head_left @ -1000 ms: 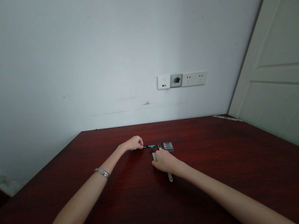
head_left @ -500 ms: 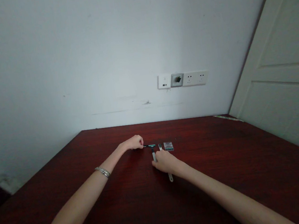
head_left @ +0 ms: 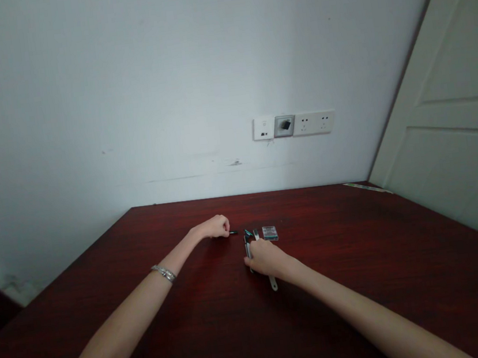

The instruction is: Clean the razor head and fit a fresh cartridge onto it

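Note:
My right hand [head_left: 266, 257] is closed round the pale handle of a razor [head_left: 248, 235], whose dark and teal head points away from me, tilted. A long pale strip-like tool [head_left: 273, 283], dark at its far tip and with a hole in its near end, passes beneath that hand; whether the fingers touch it is hidden. To the left, my left hand [head_left: 217, 227] rests low on the table with its fingers pinched on a small dark piece [head_left: 233, 232], too small to name. Just right of the razor lies a clear flat plastic case [head_left: 270, 233] with teal parts inside.
The dark red wooden table [head_left: 188, 336] meets a white wall [head_left: 167, 95] at the back. Sockets [head_left: 293, 125] are set in the wall. A pale panelled door [head_left: 460, 134] stands along the right, and a thin strip [head_left: 366, 188] lies at the far right edge.
The razor's head has turned in my right hand, from lying level across to tilted, and a gap now parts it from the dark piece. My left hand has hardly moved.

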{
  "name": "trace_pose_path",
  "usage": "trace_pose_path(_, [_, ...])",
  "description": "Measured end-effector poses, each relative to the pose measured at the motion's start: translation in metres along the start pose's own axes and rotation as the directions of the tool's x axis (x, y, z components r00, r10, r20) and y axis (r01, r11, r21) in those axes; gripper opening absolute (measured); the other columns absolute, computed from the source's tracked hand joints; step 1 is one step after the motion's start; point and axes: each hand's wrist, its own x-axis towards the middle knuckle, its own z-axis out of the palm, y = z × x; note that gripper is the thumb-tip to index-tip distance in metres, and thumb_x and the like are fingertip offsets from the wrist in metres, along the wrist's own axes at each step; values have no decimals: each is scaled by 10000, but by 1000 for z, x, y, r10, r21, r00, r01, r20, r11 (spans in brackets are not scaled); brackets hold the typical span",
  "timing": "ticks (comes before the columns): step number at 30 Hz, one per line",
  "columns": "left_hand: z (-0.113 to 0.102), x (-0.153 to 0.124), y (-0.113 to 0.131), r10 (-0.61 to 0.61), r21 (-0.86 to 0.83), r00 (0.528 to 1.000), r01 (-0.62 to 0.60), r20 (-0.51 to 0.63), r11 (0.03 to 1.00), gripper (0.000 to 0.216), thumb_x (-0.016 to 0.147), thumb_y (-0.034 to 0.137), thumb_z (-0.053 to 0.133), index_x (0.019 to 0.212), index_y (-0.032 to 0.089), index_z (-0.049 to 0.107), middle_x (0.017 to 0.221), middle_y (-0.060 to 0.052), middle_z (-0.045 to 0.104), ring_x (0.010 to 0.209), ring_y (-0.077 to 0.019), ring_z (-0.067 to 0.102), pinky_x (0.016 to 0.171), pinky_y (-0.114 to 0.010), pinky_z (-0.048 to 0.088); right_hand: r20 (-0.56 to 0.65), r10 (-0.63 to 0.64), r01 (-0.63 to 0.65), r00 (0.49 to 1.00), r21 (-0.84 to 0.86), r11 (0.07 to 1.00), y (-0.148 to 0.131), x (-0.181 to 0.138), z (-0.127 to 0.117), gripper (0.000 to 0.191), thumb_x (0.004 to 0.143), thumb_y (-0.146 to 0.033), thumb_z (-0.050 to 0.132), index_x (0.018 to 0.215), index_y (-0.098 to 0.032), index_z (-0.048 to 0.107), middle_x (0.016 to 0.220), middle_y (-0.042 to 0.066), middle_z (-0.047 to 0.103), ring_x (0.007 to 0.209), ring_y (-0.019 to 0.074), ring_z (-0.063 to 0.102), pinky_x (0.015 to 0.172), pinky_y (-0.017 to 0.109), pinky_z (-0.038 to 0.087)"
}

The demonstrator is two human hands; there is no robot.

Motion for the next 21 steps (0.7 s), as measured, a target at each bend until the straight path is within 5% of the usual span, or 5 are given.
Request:
trace_pose_path(10, [0, 0, -1, 41, -8, 999, -42, -21, 999, 145, 609, 206, 584, 727, 145, 641, 666, -16, 614, 547, -108, 530, 490, -193, 380, -14, -37, 37, 999, 0, 999, 0, -2, -5, 330, 814, -330, 477, 861, -87, 695, 908, 211, 691, 841, 299, 674, 674, 323, 483])
trace_pose_path(21, [-18, -1, 12, 46, -57, 993, -53, -108, 997, 226, 637, 245, 556, 815, 124, 625, 750, -36, 603, 508, -93, 497, 384, -165, 328, -167, 42, -19, 985, 137, 990, 50, 3, -63, 297, 811, -338, 510, 609, -160, 634, 653, 92, 672, 644, 187, 627, 552, 250, 360])
